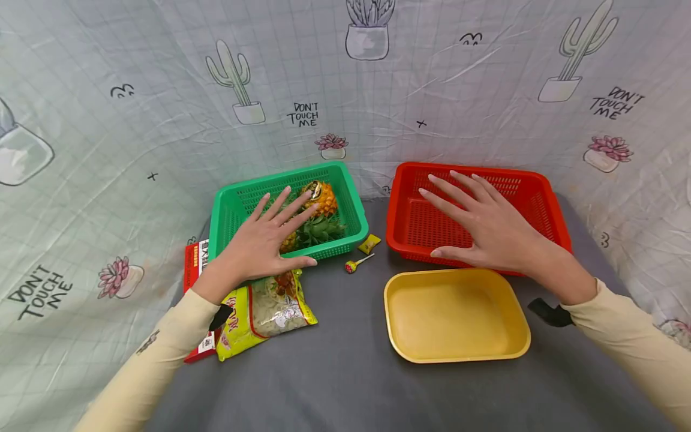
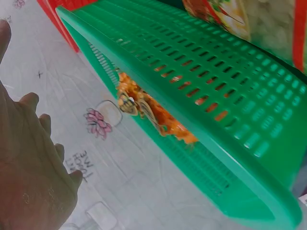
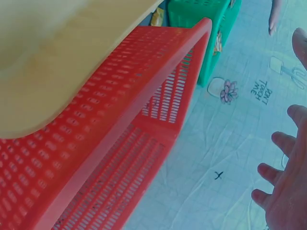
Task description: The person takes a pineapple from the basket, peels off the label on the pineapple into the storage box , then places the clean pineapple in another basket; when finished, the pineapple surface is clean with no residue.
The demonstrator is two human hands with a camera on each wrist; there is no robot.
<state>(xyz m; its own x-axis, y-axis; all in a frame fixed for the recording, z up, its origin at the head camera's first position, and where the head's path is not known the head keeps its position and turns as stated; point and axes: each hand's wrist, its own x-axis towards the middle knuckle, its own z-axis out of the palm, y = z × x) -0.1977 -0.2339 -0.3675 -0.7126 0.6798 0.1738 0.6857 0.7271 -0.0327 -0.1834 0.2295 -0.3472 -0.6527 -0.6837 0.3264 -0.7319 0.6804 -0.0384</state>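
Observation:
My left hand is spread with straight fingers above the green basket, holding nothing. Inside that basket lie pineapples with green leafy crowns, partly covered by the hand in the head view. On the other side, my right hand hovers with its fingers fanned out over the red basket, whose visible inside holds nothing. In the left wrist view the left hand is beside the green basket's rim; the right wrist view has the right hand apart from the red basket.
A yellow tub stands in front of the red basket. Between the baskets lie a lollipop and a small yellow packet. At left, a yellow food bag overlaps a red box. A printed cloth hangs behind.

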